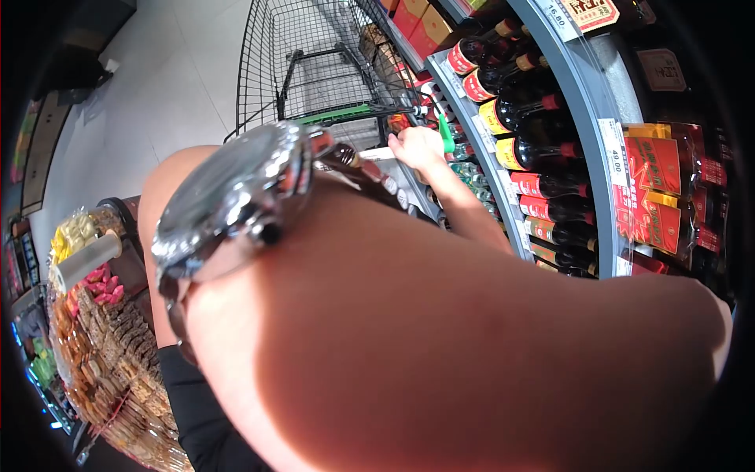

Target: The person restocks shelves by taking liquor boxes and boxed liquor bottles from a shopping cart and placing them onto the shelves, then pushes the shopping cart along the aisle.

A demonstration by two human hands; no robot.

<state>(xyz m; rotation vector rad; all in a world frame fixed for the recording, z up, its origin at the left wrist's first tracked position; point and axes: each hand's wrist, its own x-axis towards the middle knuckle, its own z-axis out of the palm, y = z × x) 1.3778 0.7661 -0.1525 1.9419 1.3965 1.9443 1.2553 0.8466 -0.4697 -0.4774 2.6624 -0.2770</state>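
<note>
My left hand [487,338] is raised very close to the camera and fills the lower middle of the view. Its fingers are not distinguishable. A silver wristwatch [228,200] with a metal band sits on that wrist. Farther off, my right hand [421,148] is closed around the right part of the handle of a black wire shopping cart [263,59]. A green bar [338,115] crosses the cart, and a green plastic piece [447,134] stands beside my right hand. My left hand and watch hide part of the handle.
Shelves [578,86] on the right carry rows of dark bottles [519,114] with red and yellow labels. Red packaged bottles [657,185] stand farther right. At the left is a display of wrapped snacks [118,338]. Pale floor tiles [169,71] lie left of the cart.
</note>
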